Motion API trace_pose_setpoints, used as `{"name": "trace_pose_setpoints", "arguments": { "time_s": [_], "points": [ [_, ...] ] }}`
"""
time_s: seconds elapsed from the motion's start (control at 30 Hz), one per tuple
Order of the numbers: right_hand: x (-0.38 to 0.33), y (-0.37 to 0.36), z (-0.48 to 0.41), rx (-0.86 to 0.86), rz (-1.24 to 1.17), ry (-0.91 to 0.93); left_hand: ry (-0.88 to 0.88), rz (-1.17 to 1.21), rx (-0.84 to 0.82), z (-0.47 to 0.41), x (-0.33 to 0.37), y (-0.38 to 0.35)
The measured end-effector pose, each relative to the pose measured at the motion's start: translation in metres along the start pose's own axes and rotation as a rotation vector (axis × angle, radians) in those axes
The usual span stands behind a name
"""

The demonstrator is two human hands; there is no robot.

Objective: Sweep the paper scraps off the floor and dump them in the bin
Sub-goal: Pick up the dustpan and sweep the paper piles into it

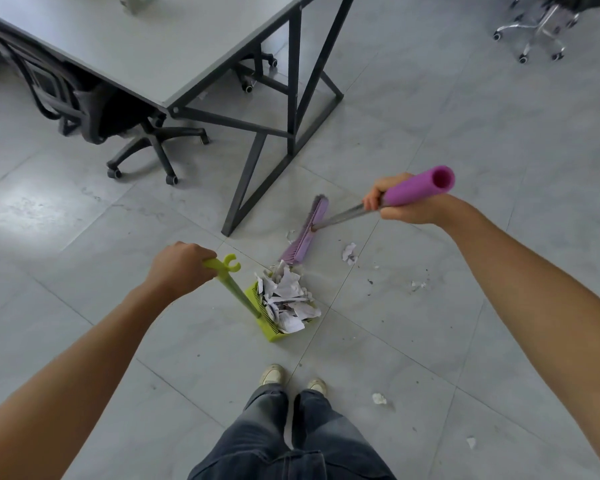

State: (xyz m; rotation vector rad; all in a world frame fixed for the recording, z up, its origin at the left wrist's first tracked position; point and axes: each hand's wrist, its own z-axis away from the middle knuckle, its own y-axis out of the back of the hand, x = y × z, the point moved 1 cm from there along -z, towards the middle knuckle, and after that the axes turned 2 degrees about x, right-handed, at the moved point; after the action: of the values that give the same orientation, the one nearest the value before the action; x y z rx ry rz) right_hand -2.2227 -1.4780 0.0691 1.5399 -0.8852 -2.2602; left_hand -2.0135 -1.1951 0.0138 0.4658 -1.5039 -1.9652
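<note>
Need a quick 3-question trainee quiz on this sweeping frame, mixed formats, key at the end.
1. True or false: the green dustpan already holds a heap of paper scraps.
2. Which hand holds the purple broom?
A. left hand
B. right hand
C. neither
3. Fill in: a loose scrap lies on the floor just to the ____ of the broom head in the picture.

Key
1. True. The scraps are piled in the pan, which the left hand steadies by its upright handle.
2. B. The right hand grips the handle where the purple sleeve meets the metal shaft.
3. Right. More small bits lie further right and near the shoes.
</note>
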Motion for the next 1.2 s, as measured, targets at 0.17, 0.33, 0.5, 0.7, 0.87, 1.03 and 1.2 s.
{"name": "trace_pose_setpoints", "arguments": {
  "time_s": [0.17,0.33,0.5,0.7,0.87,1.03,1.2],
  "points": [
    [0.031,0.018,0.043,0.045,0.001,-0.107,-0.001,0.009,0.0,-0.002,0.001,0.0],
    [0.058,0.029,0.099,0.068,-0.034,-0.188,-0.023,0.014,0.019,-0.003,0.006,0.002],
    [0.069,0.034,0.153,0.115,-0.047,-0.199,-0.09,-0.013,0.019,-0.006,0.022,0.007],
    [0.076,0.049,0.212,0.364,-0.11,-0.202,-0.197,-0.097,0.015,-0.007,0.053,0.013],
    [0.08,0.066,0.238,0.551,-0.094,-0.269,-0.223,-0.098,0.024,-0.007,0.073,0.014],
    [0.115,0.052,0.23,0.843,-0.191,-0.367,-0.22,-0.132,0.054,-0.006,0.078,0.01],
    [0.148,-0.022,0.203,1.148,-0.397,-0.508,-0.213,-0.088,0.07,-0.01,0.068,0.006]
  ]
}}
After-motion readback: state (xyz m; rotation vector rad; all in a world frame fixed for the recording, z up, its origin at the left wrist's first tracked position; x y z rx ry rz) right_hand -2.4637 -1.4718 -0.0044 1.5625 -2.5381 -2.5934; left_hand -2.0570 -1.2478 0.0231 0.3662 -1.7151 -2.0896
